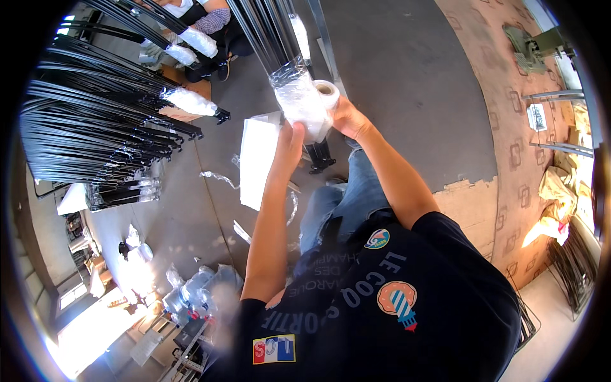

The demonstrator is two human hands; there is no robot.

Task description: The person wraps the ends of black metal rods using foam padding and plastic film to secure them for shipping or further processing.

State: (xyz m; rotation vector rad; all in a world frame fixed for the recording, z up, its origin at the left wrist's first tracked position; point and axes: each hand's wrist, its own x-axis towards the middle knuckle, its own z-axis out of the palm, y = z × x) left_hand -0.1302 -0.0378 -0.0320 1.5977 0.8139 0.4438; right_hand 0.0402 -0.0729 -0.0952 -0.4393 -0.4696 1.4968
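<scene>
Clock directions run from the film wrap (299, 95), which lies around the rod bundle (264, 32); the rods extend from it toward eleven. The roll (328, 94) sits just beside the wrap at three, with the right grip (345, 121) against it at four. The left grip (289, 143) touches the wrap at six. Near it, at seven, is a sheet (256, 169); film scraps (219, 179) lie beyond on the floor (407, 83) at eight. A rod stack (108, 121) stands at nine, a co-worker (213, 22) between ten and eleven. Jugs (203, 286) cluster well apart at seven.
</scene>
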